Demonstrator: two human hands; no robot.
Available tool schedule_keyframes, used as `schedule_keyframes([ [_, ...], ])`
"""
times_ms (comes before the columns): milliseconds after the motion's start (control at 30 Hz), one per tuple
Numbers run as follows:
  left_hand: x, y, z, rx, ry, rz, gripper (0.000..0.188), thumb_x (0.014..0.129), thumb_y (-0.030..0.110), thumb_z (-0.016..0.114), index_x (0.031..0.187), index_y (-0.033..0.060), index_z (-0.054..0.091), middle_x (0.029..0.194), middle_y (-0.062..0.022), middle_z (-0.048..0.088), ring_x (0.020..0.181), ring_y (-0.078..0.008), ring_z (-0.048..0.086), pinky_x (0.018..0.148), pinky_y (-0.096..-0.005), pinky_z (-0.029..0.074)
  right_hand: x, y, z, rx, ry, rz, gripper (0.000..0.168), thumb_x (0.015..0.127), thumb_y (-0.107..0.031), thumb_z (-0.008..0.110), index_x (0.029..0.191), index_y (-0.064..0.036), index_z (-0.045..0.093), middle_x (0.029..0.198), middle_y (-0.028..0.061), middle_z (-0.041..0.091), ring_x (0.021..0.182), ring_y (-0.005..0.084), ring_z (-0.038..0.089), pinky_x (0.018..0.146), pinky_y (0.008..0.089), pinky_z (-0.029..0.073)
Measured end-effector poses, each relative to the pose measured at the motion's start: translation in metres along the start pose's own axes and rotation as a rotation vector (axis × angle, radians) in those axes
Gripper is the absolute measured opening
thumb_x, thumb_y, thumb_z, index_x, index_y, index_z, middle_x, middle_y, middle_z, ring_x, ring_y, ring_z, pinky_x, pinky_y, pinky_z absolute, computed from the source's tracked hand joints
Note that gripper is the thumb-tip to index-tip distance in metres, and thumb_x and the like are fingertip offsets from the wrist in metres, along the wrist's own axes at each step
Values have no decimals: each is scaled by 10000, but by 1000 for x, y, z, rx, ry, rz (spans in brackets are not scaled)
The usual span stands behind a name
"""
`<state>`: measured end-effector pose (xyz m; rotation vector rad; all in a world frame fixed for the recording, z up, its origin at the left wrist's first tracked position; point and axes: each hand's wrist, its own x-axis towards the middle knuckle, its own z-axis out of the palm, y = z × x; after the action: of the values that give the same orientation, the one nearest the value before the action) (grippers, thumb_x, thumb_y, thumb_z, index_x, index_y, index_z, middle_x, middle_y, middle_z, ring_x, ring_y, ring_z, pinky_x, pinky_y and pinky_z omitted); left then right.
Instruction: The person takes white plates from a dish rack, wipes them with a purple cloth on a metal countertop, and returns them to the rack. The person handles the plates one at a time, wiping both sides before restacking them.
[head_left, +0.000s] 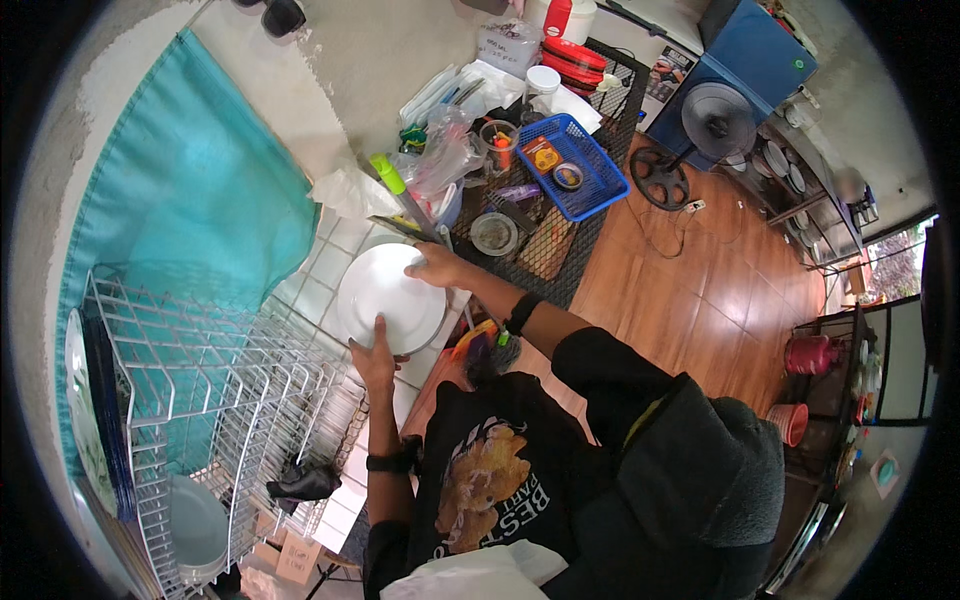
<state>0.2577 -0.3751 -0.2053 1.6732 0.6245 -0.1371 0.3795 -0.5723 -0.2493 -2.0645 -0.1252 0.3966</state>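
Note:
A round white plate (379, 296) is held over the white tiled counter (311, 296). My left hand (375, 356) grips its near edge, thumb on the upper face and fingers underneath. At the plate's upper right edge, my right hand (439, 266) holds on, its fingers partly hidden. Whether a second plate lies beneath cannot be told. Left of the hands stands a white wire dish rack (176, 405), with plates in its lower part and several dishes upright at its far left side. A black cloth-like item (304, 484) hangs at the rack's near side.
A black mesh table (592, 262) at the upper right carries a blue plastic basket (611, 184), plastic bags and small containers. A green-handled tool (390, 176) leans near the plate. A teal curtain (195, 165) hangs behind the rack. A fan (716, 124) stands on the tiled floor.

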Motion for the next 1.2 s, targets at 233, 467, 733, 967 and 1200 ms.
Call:
schedule_keyframes([
  [233,17,-12,-3,152,-2,15,855,894,491,718,1210,-242,414,647,-183,635,394,-230,590,320,-333,451,17,7,-1,-73,-32,-40,656,868,-356,706,1382,4,517,1285,281,611,1210,397,587,1029,433,451],
  [467,9,6,-4,263,23,66,623,899,490,712,924,-126,625,558,-118,583,384,-191,563,316,-331,443,21,10,-4,-127,-18,-71,662,855,-412,686,1288,74,562,1277,320,595,1232,419,567,1052,453,438],
  [733,23,5,-17,544,13,14,840,849,657,656,1030,-164,635,718,-253,676,536,-311,685,574,-403,582,13,-5,-5,-199,-8,-65,639,875,-374,675,1337,46,541,1313,287,588,1254,405,552,1063,436,425],
  [967,17,8,-17,579,26,26,903,837,697,637,1068,-176,618,862,-314,692,621,-346,715,642,-424,598,11,-3,-3,-245,42,-78,678,855,-409,678,1341,41,531,1301,306,574,1248,412,551,1052,455,439],
  [1200,19,-15,-16,685,245,284,767,865,590,680,1083,-130,530,868,-364,657,812,-499,683,738,-518,551,-4,-18,-8,-303,197,-65,600,794,-396,780,1260,-72,588,1216,208,597,1218,356,564,987,450,475],
])
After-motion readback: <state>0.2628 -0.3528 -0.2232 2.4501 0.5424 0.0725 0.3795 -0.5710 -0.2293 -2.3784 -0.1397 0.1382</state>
